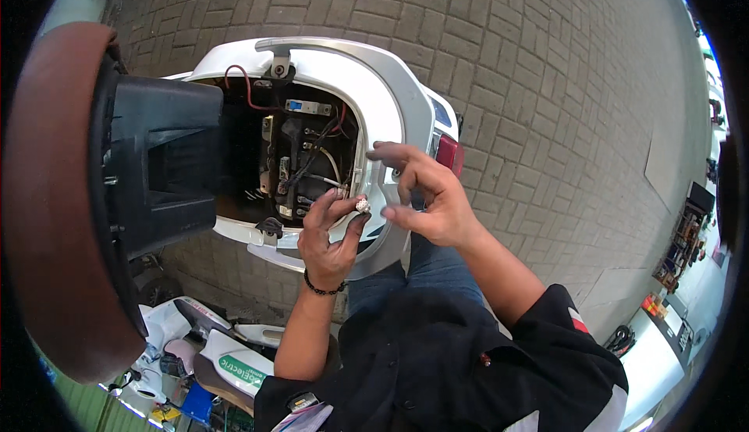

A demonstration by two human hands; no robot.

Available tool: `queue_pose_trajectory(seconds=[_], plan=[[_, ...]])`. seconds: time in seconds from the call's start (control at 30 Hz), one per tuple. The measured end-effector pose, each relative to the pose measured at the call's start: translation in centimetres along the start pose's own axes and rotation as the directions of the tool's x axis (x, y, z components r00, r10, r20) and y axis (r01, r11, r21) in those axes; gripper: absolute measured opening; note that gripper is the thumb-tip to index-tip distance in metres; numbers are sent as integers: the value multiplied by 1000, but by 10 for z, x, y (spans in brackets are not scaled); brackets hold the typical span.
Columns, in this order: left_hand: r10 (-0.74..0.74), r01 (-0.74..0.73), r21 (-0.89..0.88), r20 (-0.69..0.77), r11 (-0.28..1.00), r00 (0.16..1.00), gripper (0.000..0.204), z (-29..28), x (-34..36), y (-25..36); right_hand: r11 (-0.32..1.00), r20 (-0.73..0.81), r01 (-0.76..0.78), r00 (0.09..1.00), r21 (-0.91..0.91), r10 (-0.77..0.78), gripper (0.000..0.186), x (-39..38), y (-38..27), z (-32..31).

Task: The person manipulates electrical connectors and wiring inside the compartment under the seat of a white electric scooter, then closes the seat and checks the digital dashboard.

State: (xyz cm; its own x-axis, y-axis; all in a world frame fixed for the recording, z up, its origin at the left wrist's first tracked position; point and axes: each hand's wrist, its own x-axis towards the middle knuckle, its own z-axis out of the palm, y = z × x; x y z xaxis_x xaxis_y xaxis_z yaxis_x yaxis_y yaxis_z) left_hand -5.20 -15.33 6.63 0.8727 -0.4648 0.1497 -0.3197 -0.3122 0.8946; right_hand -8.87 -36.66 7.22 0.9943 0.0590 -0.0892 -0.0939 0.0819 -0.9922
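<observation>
My left hand (326,246) pinches a small whitish plug connector (362,206) between thumb and fingertips, at the edge of a white scooter's open under-seat bay (234,139). To its right my right hand (435,206) hovers over the scooter's white and silver tail (417,120), fingers curved and apart, with nothing seen in them. Inside the bay, dark cables (293,155) run among several metal-cased parts. A white connector block with a blue piece (308,106) sits near the far side. Part of the bay lies in deep shadow.
The brown seat (58,198) is tipped up at the left, its black underside box (168,147) beside the bay. A second white scooter (234,358) stands at the lower left. Brick paving (538,120) surrounds the scooter. A white cabinet (655,362) stands at the lower right.
</observation>
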Motion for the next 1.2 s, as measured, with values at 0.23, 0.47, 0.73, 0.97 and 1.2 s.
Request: queue_pose_trajectory(seconds=[0.23, 0.47, 0.73, 0.97, 1.2], plan=[[105, -101, 55, -80, 993, 991, 67, -4, -1, -15, 995, -112, 57, 992, -83, -66, 41, -3, -3, -11], [-144, 185, -263, 169, 947, 975, 33, -5, 2, 4, 707, -284, 58, 890, -705, -356, 22, -15, 51, -7], [64, 22, -557, 133, 830, 989, 9, -13, 11, -30, 566, -237, 29, 890, -824, -391, 22, -34, 72, -14], [-90, 128, -435, 107, 891, 990, 12, -28, 17, -12, 555, -213, 13, 915, -832, -342, 27, -34, 69, -10], [-128, 204, 138, -424, 969, 896, 38, -66, 15, -69, 553, -211, -11, 931, -833, -299, 26, -33, 62, -7]])
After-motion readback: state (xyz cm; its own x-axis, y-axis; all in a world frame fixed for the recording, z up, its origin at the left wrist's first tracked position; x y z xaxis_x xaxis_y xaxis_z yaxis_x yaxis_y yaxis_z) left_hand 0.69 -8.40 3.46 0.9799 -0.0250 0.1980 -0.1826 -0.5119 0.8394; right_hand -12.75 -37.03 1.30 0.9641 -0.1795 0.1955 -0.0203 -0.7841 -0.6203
